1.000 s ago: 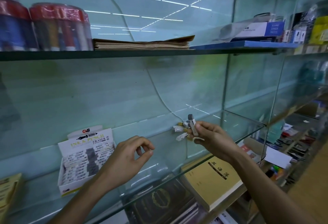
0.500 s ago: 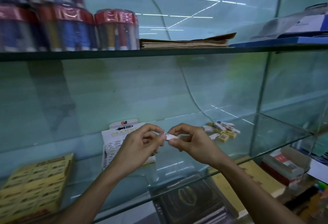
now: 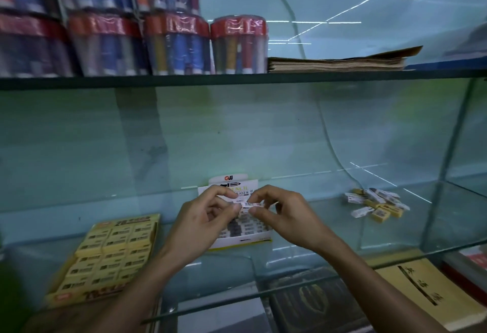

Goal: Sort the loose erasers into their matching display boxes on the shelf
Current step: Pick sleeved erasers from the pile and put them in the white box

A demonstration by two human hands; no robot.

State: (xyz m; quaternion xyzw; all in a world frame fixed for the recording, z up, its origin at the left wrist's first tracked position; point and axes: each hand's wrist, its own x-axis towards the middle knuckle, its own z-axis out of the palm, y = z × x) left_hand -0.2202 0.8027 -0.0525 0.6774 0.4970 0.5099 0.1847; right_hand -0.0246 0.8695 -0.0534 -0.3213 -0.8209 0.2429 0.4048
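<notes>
A small white eraser (image 3: 250, 205) is pinched between both hands just above the white ink-and-pencil eraser display box (image 3: 245, 237). My left hand (image 3: 203, 219) holds its left end and my right hand (image 3: 284, 214) holds its right end. The hands hide much of that box, whose upright header card shows behind them. A yellow display box (image 3: 105, 253) full of yellow erasers lies at the lower left on the glass shelf (image 3: 316, 248). A pile of loose white and yellow erasers (image 3: 376, 205) lies to the right on the same shelf.
On the upper glass shelf stand wrapped tubs of pens (image 3: 171, 42) and a stack of brown paper (image 3: 340, 62). Below the shelf lie a dark book (image 3: 313, 298) and a yellow book (image 3: 427, 293). A glass divider (image 3: 448, 161) rises at the right.
The view has swung left. My right hand carried an eraser from the loose pile over to the white box, where my left hand joined it and now pinches it too.
</notes>
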